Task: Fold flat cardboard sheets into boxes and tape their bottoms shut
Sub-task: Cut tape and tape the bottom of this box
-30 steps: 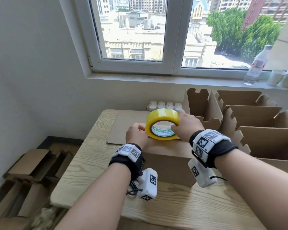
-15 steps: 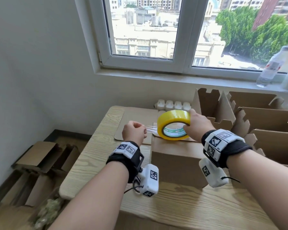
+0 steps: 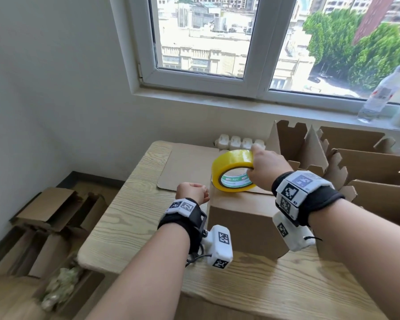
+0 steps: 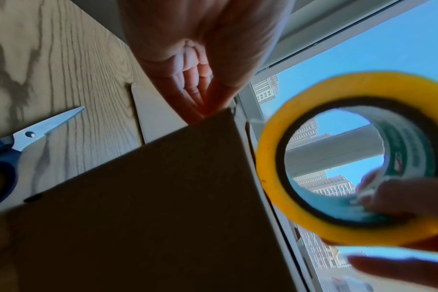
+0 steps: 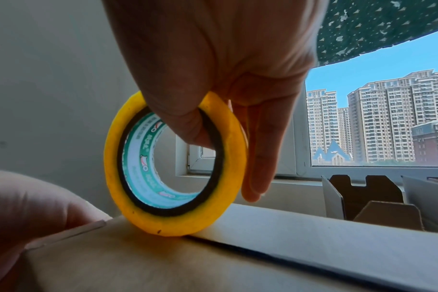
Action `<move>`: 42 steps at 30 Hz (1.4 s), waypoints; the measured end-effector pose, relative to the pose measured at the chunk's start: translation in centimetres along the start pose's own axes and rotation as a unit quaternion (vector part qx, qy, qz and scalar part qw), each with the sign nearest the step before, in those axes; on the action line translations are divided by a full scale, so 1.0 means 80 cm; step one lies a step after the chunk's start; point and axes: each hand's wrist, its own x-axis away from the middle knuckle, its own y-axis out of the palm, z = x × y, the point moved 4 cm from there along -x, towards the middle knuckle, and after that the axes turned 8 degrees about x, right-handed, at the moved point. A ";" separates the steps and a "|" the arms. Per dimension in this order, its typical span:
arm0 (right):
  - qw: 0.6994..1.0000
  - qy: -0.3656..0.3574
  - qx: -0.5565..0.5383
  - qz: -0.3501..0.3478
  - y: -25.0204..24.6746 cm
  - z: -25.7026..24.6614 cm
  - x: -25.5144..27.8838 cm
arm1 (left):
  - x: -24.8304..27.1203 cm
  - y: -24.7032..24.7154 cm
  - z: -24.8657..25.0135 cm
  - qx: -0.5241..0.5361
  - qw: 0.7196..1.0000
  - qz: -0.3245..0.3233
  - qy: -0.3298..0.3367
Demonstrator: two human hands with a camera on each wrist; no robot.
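A folded brown cardboard box (image 3: 245, 218) stands on the wooden table (image 3: 129, 218), flap seam facing up. My right hand (image 3: 268, 167) grips a yellow tape roll (image 3: 231, 165), thumb inside the core, and the roll stands on edge on the box top (image 5: 163, 262). My left hand (image 3: 192, 192) is at the box's upper left edge and pinches the pulled-out tape end (image 5: 70, 233) against it. In the left wrist view my left hand's fingertips (image 4: 205, 110) meet at the box corner (image 4: 150, 207), with the tape roll (image 4: 270, 158) to the right.
Blue-handled scissors (image 4: 25, 138) lie on the table left of the box. A flat cardboard sheet (image 3: 185, 167) lies behind it. Several open boxes (image 3: 356, 162) crowd the right side. A bottle (image 3: 381, 93) stands on the sill. Cardboard pieces (image 3: 49, 209) lie on the floor at left.
My left hand drew the tape end out to the left and came down to the box's left edge. The roll stayed in my right hand on the box top.
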 end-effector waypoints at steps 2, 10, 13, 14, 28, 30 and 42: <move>1.000 0.000 0.003 0.000 0.001 -0.002 -0.001 | -0.007 0.005 -0.006 -0.096 0.995 0.009 0.028; 1.000 0.005 -0.001 -0.001 0.003 0.002 0.000 | -0.015 -0.014 -0.012 -0.149 0.988 -0.024 -0.015; 1.000 0.005 -0.006 0.001 0.005 0.002 0.000 | 0.004 -0.002 0.021 -0.056 0.995 -0.075 0.044; 1.000 0.004 -0.004 0.001 0.005 0.002 0.000 | 0.011 0.007 0.033 -0.039 0.992 -0.111 0.045; 0.969 0.045 -0.243 0.006 0.035 0.025 -0.004 | 0.016 0.031 0.029 -0.325 0.904 -0.205 0.189; 0.942 0.052 -0.331 0.009 0.044 0.024 -0.005 | 0.019 0.031 0.029 -0.322 0.903 -0.215 0.189; 0.945 0.014 -0.326 0.027 0.046 0.028 -0.014 | 0.023 0.037 0.029 -0.319 0.908 -0.240 0.126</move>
